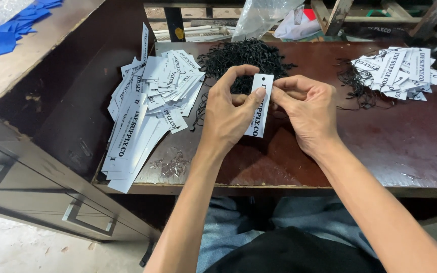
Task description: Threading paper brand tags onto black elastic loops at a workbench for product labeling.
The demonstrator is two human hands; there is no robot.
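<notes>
Two hands (269, 108) on one tag (260, 106), two tag piles behind.

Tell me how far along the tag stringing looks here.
Done: a small pile of strung tags lies at the right. In hand: the left hand and right hand hold one white tag. Left: a larger pile of unstrung tags and black strings.

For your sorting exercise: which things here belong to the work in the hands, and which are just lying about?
In the work:
left hand
right hand
white tag
black strings
loose tags
strung tags

Lying about:
blue scraps
plastic bag
drawer cabinet
</notes>
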